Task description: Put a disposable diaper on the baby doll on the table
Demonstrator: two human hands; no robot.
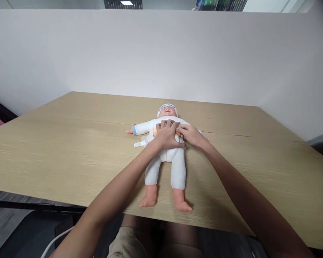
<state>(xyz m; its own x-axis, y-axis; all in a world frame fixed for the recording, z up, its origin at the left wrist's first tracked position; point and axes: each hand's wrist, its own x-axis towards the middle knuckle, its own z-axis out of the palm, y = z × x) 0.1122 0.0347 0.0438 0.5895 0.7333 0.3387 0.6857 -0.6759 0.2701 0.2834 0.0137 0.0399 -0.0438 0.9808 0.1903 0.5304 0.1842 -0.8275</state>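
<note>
A baby doll (165,161) in a white suit and cap lies on its back on the wooden table (70,143), head away from me, bare feet near the front edge. My left hand (167,135) rests palm down on the doll's chest, fingers curled over the cloth. My right hand (190,135) lies beside it on the doll's right side, fingertips pinched at something small and coloured on the chest. A white tab (140,144) of cloth sticks out under the doll's arm.
A plain white wall stands behind the table. The table's front edge runs just above my knees. A white cable (54,240) hangs below the table at the left.
</note>
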